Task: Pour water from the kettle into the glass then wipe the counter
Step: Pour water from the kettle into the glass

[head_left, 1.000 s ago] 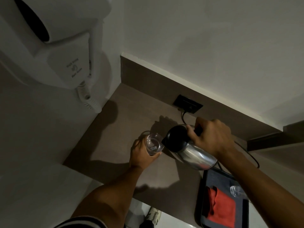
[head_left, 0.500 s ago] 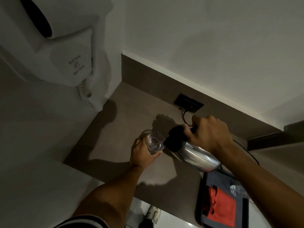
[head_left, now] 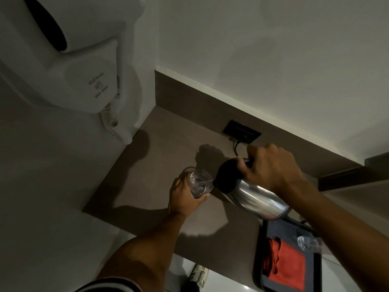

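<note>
The right hand (head_left: pixel 271 167) grips the tilted kettle (head_left: pixel 250 192), left hand (head_left: pixel 185 197) wrapped round the glass (head_left: pixel 199 182); best tip slowly, spout kept over the rim.

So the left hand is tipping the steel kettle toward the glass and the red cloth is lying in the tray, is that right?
Not quite. In the head view the right hand is tipping the steel kettle; the left hand holds the glass. The rest stands: the red cloth is lying in the tray.
</note>
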Available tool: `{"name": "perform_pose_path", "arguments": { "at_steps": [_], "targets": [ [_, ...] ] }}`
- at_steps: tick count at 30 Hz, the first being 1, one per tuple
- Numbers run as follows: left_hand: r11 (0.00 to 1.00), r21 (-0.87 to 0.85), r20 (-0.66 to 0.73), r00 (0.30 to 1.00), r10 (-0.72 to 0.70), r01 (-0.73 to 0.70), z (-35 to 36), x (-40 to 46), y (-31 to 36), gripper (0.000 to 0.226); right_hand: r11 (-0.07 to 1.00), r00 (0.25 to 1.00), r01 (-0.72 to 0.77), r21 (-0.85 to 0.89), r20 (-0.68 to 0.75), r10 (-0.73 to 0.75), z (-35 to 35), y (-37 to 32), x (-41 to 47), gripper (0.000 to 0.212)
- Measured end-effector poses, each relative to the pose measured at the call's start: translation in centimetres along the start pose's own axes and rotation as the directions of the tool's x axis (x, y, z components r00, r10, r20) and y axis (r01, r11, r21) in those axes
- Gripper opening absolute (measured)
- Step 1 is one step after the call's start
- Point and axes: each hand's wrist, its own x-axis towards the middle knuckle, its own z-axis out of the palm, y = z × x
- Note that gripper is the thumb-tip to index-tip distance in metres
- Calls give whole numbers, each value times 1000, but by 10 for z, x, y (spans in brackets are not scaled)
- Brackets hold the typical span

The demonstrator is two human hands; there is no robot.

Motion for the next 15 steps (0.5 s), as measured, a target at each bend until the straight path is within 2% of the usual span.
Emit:
{"name": "perform_pose_path", "arguments": {
  "at_steps": [15],
  "targets": [
    [1000, -10, -7, 1000, -8, 8, 0, -1, -1, 95, 999, 999, 23, -27, 23, -23, -5, 2, 6, 42]
  ]
}}
